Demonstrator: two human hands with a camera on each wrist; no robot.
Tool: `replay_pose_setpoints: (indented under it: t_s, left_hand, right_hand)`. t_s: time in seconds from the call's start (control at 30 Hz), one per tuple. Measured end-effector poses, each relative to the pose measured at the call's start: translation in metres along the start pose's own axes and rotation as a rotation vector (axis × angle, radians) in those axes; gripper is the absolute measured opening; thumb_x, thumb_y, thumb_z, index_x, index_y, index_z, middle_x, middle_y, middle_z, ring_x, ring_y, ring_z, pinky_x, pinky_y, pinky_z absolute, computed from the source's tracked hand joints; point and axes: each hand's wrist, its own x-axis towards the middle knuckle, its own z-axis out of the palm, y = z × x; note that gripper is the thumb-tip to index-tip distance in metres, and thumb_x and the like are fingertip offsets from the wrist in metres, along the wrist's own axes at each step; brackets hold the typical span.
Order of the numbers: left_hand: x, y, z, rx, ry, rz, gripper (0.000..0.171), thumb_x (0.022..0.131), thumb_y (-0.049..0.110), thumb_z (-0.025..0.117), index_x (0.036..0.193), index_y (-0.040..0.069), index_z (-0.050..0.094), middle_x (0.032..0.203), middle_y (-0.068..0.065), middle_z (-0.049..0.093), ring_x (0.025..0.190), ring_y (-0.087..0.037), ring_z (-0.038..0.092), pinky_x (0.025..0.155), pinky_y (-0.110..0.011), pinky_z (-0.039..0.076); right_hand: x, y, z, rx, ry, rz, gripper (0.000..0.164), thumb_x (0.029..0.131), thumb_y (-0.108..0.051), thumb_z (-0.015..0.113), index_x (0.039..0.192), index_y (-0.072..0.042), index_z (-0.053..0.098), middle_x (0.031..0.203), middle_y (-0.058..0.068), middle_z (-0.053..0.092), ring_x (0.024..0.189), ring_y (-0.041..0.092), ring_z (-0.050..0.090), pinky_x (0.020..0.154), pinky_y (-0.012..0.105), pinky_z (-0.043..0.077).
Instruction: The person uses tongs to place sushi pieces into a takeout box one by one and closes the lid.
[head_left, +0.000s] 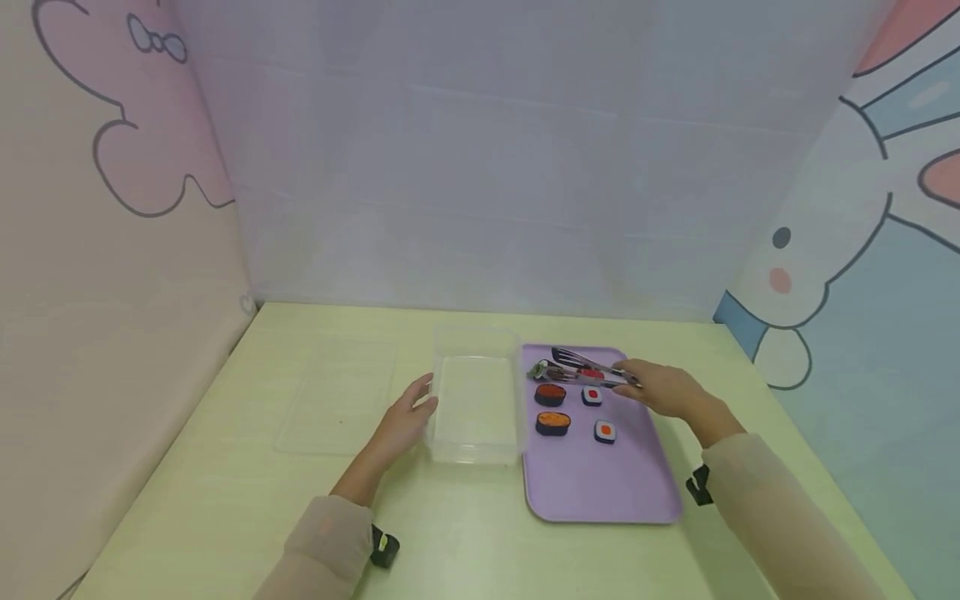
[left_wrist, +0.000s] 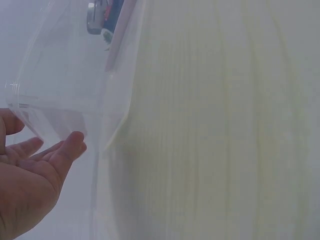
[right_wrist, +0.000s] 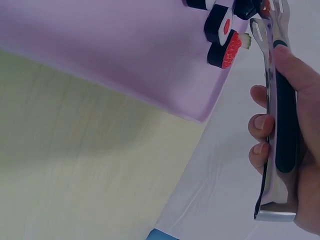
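My right hand (head_left: 663,389) grips metal tongs (right_wrist: 286,115) with dark green handle panels, its thumb on one arm and fingers curled round the other. The slotted tong tips reach over the far part of a lilac tray (head_left: 600,492), beside a dark sushi piece with a green garnish (head_left: 538,369). Below them are toy sushi: a red-topped piece (head_left: 551,394), an orange-topped piece (head_left: 552,423) and two white-faced rolls (head_left: 604,431). At the left wall of a clear plastic box (head_left: 476,454), my left hand (head_left: 401,425) rests with loosely extended fingers.
Left of the box, a clear flat lid (head_left: 337,408) lies on the pale yellow-green table (head_left: 450,542). The box stands right against the tray's left edge. Behind rises a pale curtain (head_left: 480,183), with printed cartoon panels at both sides.
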Motion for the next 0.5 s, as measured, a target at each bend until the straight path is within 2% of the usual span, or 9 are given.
replay_pose_setpoints:
  t_s: [0.27,0.5]
  left_hand:
    - [-0.001,0.003,0.002,0.021,0.026,0.008,0.052,0.104,0.022,0.045,0.152,0.011,0.030,0.150,-0.021,0.036,0.130,-0.046,0.040,0.101,-0.064,0.033]
    - [0.001,0.003,0.005,0.016,0.028,-0.002,0.052,0.104,0.024,0.044,0.153,0.011,0.030,0.150,-0.021,0.036,0.130,-0.046,0.041,0.102,-0.063,0.034]
  right_hand:
    - [0.014,-0.003,0.003,-0.087,0.000,-0.072,0.046,0.099,-0.035,0.058,0.133,-0.005,0.056,0.125,0.017,0.062,0.105,0.036,0.063,0.085,0.056,0.049]
    - [0.013,-0.002,-0.003,-0.047,0.022,-0.051,0.044,0.098,-0.034,0.058,0.132,-0.006,0.056,0.117,0.014,0.065,0.095,0.033,0.064,0.081,0.056,0.049]
